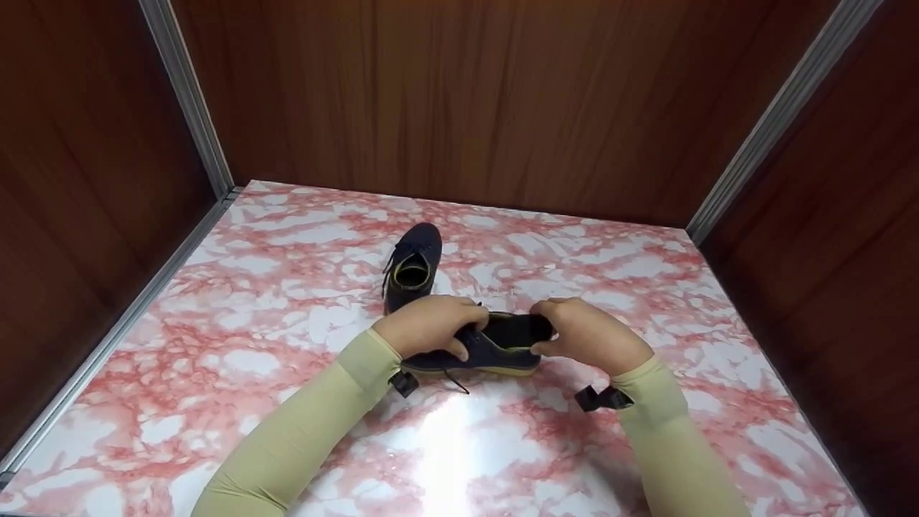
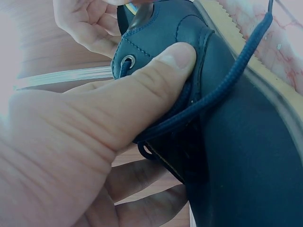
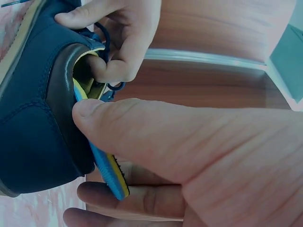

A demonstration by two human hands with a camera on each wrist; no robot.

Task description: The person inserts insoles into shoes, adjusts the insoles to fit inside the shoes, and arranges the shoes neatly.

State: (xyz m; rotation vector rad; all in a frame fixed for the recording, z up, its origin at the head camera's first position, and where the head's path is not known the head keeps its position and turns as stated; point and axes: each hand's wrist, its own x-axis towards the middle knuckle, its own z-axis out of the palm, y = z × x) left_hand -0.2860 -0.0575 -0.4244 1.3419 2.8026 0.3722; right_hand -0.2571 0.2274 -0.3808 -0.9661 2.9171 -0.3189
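A dark navy shoe (image 1: 502,360) with a yellowish sole lies with its toe to the left and its heel to the right in the head view. My left hand (image 1: 431,327) grips it at the lacing, thumb on the near side and a finger inside the opening. A loose blue lace (image 2: 232,78) crosses by the left thumb. At the heel, my right hand (image 1: 599,336) pinches a blue and yellow insole (image 3: 109,172), which sticks out of the shoe's opening. The rest of the insole is hidden inside the shoe.
The matching shoe (image 1: 425,240) stands just behind the left hand, toe pointing away, laces hanging on its left. Both lie on a red and white marbled table (image 1: 287,309). Brown wood panels (image 1: 459,100) with metal corner posts (image 1: 190,100) enclose the back and sides.
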